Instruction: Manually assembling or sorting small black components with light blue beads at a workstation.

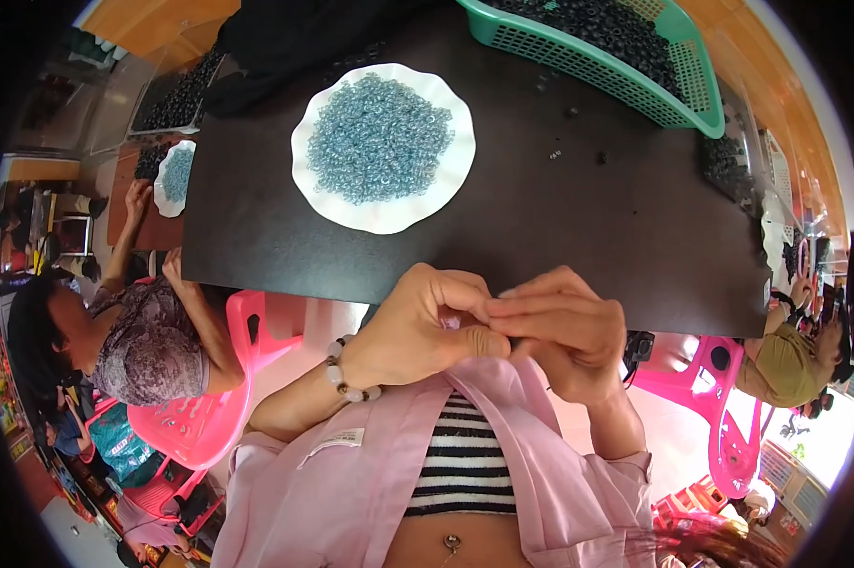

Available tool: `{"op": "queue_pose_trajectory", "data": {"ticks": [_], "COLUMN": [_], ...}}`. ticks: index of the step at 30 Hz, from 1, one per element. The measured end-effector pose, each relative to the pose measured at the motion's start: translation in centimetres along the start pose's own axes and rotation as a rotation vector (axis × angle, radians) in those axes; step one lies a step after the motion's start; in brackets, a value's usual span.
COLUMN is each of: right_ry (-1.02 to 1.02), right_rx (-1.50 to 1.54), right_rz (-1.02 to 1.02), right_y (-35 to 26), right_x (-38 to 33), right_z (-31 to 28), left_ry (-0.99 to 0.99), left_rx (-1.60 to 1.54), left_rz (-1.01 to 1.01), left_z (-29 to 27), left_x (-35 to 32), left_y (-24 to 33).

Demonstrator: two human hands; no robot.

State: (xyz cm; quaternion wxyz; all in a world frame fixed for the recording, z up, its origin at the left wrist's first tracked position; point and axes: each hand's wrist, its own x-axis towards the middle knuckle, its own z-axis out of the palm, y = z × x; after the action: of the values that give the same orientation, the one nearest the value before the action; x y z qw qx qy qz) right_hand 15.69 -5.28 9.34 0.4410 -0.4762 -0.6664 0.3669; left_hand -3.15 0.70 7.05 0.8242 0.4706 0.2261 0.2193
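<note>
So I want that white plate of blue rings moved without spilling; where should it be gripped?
Probably by the near scalloped rim of the white plate, coming from the table's front edge: the blue rings heap in the middle, leaving the rim bare, and the green basket sits close beyond it.

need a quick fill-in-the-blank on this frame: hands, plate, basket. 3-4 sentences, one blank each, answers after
1. The white plate on the dark table holds a heap of small pale ____ rings.
2. The basket at the table's far edge is ____ in colour.
3. The beaded bracelet sits on the wrist of the ____ hand.
4. The left hand and the right hand meet fingertip to fingertip, near the table's ____ edge.

Missing words: blue; green; left; near
</note>
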Motion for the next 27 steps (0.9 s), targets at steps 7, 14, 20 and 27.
{"op": "queue_pose_trajectory", "data": {"ticks": [7, 14, 20, 27], "right_ry": [0.019, 0.187, 0.732, 0.66], "right_rx": [0.175, 0.11, -0.555, -1.078], "right_rz": [0.135, 0.203, 0.224, 0.39], "right_y": [2.9, 4.3, 4.1, 13.0], "right_x": [0.7, 2.0, 4.2, 2.2], "right_z": [-0.4, -5.5, -21.2, -42.5], "left_ry": [0.189, 0.154, 0.165, 0.141], "left_rx": [-0.145, -0.393, -0.57, -0.459], "left_rz": [-0.043, -0.164, -0.162, -0.114], "left_z": [0.1, -0.8, -1.9, -1.4], "left_x": [1.7, 3.8, 2.8, 3.2], "left_y": [-1.8, -4.2, -4.5, -5.0]}}
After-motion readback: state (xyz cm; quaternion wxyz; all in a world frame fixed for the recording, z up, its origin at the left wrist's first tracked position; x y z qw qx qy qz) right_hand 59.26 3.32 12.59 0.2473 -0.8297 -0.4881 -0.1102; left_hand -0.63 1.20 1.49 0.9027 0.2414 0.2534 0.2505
